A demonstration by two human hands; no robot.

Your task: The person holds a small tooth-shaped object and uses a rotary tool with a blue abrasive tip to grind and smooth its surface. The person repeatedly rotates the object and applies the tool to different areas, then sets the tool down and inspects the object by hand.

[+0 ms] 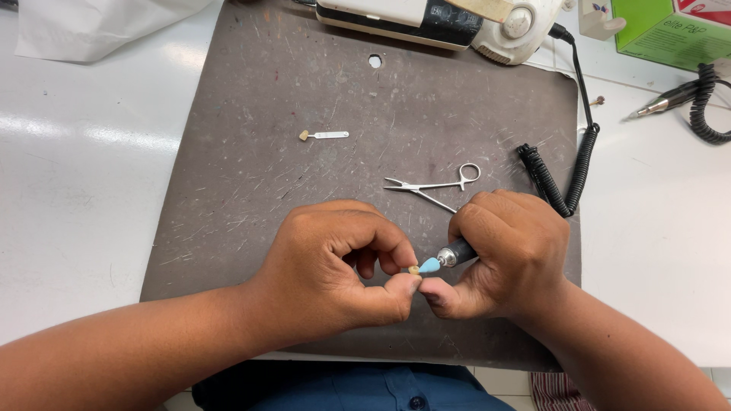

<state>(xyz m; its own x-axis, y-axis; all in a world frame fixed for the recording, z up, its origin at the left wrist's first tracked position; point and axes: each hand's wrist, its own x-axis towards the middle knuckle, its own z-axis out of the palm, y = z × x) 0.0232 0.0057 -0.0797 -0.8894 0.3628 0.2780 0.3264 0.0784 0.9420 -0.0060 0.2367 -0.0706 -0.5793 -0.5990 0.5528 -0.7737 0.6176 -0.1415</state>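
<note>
At lower centre, the left hand pinches a tiny tan piece between thumb and fingertip; it looks light, hard, easily dropped (best held by its edges). The right hand is closed around a grinding tool, its blue tip touching the piece.

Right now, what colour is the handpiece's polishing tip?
Light blue polishing tip, clearest in the head view.

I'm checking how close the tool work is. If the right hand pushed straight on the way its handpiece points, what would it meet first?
The right hand aims its handpiece's blue tip leftward at the small tan piece pinched by the left hand. It would meet that piece first; they look touching already, though depth is unclear.
</note>
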